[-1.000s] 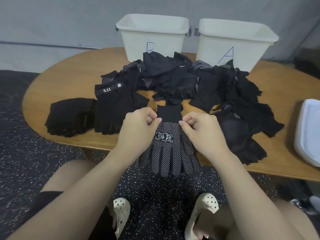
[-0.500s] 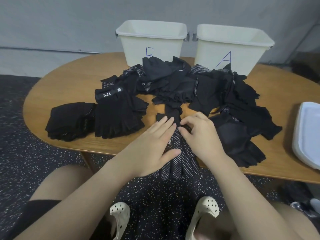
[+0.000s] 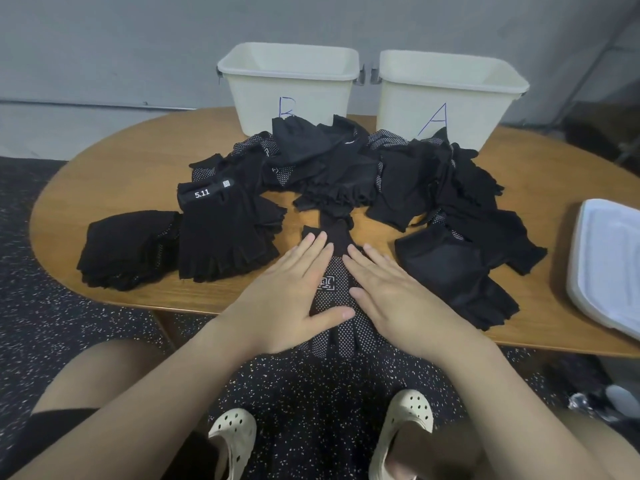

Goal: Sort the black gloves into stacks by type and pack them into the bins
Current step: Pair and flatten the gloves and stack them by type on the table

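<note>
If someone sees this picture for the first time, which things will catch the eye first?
First, the two hands, left hand and right hand, pressing flat on a dotted glove at the table's near edge. Then the untidy pile of black gloves across the middle of the wooden table. Behind it stand two white bins, bin B and bin A.

Both hands [image 3: 287,299] now flat on dotted glove [image 3: 337,289]
</note>
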`<state>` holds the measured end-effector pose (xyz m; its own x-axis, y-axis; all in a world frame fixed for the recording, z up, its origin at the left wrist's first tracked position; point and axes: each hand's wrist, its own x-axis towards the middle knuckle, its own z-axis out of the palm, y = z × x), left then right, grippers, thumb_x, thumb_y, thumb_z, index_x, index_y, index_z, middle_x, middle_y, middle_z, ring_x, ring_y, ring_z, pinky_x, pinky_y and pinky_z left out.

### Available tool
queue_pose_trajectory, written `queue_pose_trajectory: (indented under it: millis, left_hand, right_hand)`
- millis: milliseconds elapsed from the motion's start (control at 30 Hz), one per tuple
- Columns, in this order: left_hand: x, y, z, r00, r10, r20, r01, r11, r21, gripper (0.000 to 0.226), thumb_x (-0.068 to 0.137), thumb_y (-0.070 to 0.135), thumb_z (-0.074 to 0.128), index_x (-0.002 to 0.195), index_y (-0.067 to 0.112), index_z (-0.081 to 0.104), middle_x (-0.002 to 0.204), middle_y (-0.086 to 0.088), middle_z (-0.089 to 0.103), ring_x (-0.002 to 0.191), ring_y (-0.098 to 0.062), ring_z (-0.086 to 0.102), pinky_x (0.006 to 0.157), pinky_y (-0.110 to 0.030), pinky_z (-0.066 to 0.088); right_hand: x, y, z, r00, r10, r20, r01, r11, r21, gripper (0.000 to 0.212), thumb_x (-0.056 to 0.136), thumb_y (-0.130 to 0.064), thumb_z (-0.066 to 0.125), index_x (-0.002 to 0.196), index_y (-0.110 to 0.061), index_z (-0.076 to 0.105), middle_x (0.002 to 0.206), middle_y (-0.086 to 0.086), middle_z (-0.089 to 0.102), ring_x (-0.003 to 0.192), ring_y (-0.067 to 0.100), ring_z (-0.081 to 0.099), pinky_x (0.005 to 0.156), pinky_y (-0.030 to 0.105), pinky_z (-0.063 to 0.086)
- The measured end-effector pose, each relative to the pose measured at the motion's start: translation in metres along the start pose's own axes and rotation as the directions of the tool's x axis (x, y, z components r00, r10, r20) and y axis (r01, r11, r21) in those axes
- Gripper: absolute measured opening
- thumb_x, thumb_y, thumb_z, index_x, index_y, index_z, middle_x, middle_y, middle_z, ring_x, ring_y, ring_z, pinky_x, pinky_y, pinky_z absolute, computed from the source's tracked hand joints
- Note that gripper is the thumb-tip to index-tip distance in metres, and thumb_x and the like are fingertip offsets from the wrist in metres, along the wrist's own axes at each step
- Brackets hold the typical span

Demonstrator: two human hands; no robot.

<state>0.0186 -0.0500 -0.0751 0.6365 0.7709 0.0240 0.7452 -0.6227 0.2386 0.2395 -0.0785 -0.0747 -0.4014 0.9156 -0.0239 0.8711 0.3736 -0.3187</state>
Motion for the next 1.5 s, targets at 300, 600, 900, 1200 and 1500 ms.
queue_pose_trajectory:
  millis: [300,600,900,1200,1500]
  left_hand:
    - [0.003,0.003,-0.006,0.999,-0.035,0.042,0.037,0.997,-0.067,0.115,0.081,0.095,0.033,0.165,0.026,-0.004,0.170,0.011,-0.020,0.152,0.000,-0.025,0.127,-0.030,-0.006]
    - [0.030,0.030,-0.014,0.972,0.230,-0.042,-0.230,0.973,0.018,0.074,0.103,0.071,0.021,0.165,0.031,0.017,0.171,0.017,0.000,0.155,0.003,-0.013,0.130,-0.032,0.003]
    - [0.065,0.079,0.000,0.952,0.305,-0.039,-0.305,0.952,-0.015,0.070,0.103,0.068,0.017,0.165,0.035,0.014,0.172,0.016,-0.009,0.154,0.002,-0.020,0.127,-0.028,-0.006]
    - [0.072,0.084,0.008,0.950,0.313,0.006,-0.313,0.949,-0.038,0.062,0.101,0.070,0.017,0.153,0.045,0.041,0.170,0.017,0.013,0.154,0.004,-0.013,0.116,-0.014,-0.015]
    - [0.068,0.076,0.008,0.964,0.267,0.006,-0.265,0.957,-0.118,0.066,0.099,0.072,0.016,0.151,0.043,0.045,0.168,0.022,0.016,0.153,0.009,-0.011,0.116,-0.013,-0.007]
  right_hand:
    - [-0.012,0.001,-0.020,0.985,0.022,-0.171,0.007,0.986,0.167,0.043,0.109,-0.020,0.044,0.152,-0.018,0.047,0.163,-0.006,0.036,0.150,-0.002,0.021,0.120,0.008,0.009]
    - [-0.028,0.061,-0.053,0.729,0.288,-0.621,-0.140,0.951,0.277,0.026,0.100,-0.004,0.059,0.121,-0.010,0.073,0.125,-0.003,0.069,0.120,0.007,0.060,0.106,0.009,0.036]
    - [-0.027,0.116,-0.063,0.641,0.663,-0.386,-0.560,0.748,0.356,0.054,0.093,-0.032,0.073,0.141,-0.010,0.060,0.141,0.004,0.061,0.132,0.023,0.055,0.106,0.036,0.044]
    - [-0.032,0.130,-0.049,0.591,0.630,-0.504,-0.485,0.777,0.402,0.026,0.099,-0.009,0.062,0.124,-0.007,0.072,0.127,0.006,0.070,0.118,0.024,0.063,0.098,0.025,0.042]
    - [-0.031,0.125,-0.064,0.388,0.580,-0.717,-0.255,0.815,0.521,0.016,0.099,-0.016,0.059,0.101,-0.013,0.074,0.093,-0.006,0.074,0.089,0.009,0.066,0.081,0.021,0.047]
